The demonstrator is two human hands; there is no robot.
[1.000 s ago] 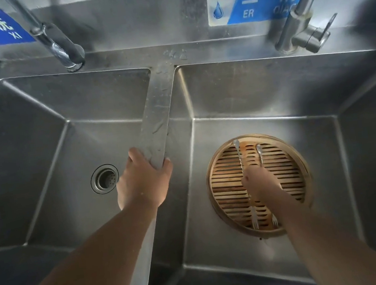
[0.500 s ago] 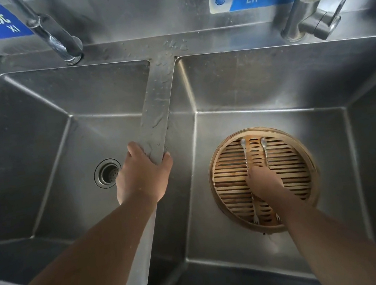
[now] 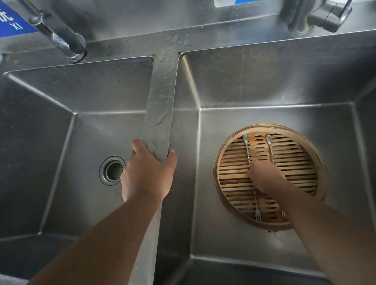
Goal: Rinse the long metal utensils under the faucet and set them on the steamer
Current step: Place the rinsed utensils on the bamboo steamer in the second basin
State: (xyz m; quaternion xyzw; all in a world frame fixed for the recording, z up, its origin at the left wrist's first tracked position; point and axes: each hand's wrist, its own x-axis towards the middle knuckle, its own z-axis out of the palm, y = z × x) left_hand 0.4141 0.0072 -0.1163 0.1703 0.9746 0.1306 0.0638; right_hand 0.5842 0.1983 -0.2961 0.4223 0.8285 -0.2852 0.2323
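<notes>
A round bamboo steamer (image 3: 302,162) lies on the floor of the right sink basin. Two long metal utensils, the left one (image 3: 247,151) and the right one (image 3: 270,146), lie side by side across its slats, fork ends toward me. My right hand (image 3: 265,176) sits over their middles with fingers curled down onto them, hiding that stretch. My left hand (image 3: 146,172) grips the wet divider (image 3: 162,102) between the two basins, thumb on one side and fingers on the other. The right faucet (image 3: 315,3) stands at the back; no water runs.
The left basin holds only a drain strainer (image 3: 111,170), and a second faucet (image 3: 58,35) stands behind it. Blue signs hang on the steel backsplash. The basin walls are deep and steep around the steamer.
Only the view has shifted a little. Both hands keep their places, the right one still on the two utensils over the steamer.
</notes>
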